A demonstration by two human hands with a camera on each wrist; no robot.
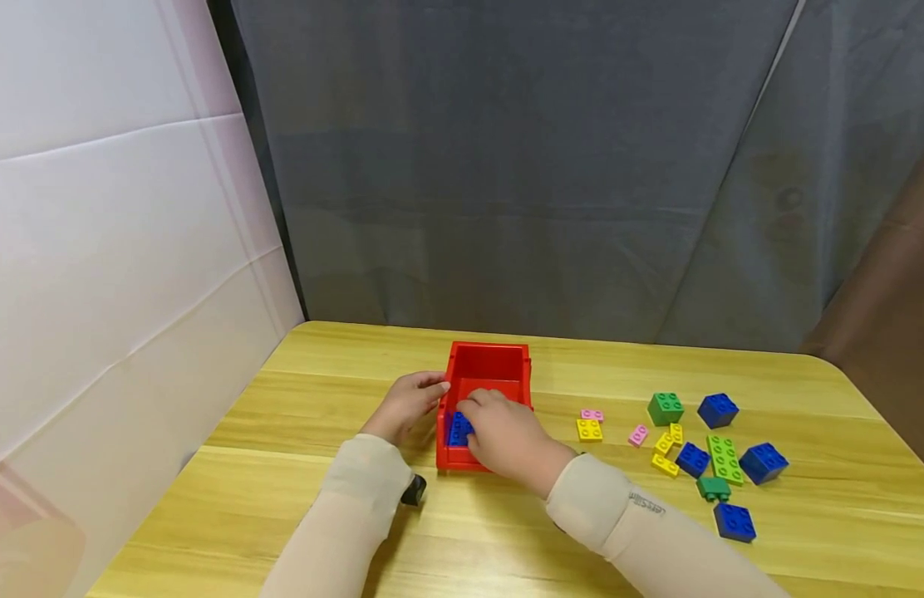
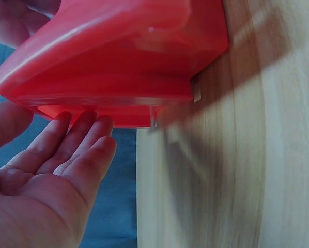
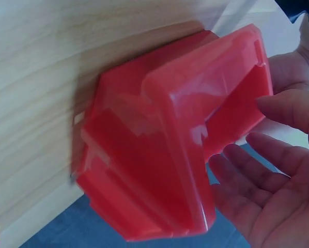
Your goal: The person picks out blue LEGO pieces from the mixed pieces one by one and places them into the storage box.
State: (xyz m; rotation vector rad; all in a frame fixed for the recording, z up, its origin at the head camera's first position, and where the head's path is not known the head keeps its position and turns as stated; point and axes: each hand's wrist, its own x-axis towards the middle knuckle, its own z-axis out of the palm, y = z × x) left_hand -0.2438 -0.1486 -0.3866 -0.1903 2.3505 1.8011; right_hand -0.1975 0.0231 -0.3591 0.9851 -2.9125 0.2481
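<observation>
A red open-fronted plastic bin (image 1: 488,353) stands on the table, with blue toy bricks (image 1: 456,430) inside near its front left. My left hand (image 1: 411,403) is at the bin's left wall. Its fingers are loosely extended beneath the side rim and its thumb lies at the rim's edge, as the left wrist view shows. My right hand (image 1: 507,432) reaches over the right wall into the bin, beside the blue bricks. In the right wrist view its thumb and fingers are relaxed and spread at the rim, with nothing seen between them.
Loose toy bricks lie to the right: a yellow brick (image 1: 589,429), pink brick (image 1: 638,435), green brick (image 1: 665,409), lime brick (image 1: 724,459), blue brick (image 1: 764,463) and several others. A grey curtain (image 1: 492,166) hangs behind the wooden table (image 1: 297,448), a white one (image 1: 133,232) at left.
</observation>
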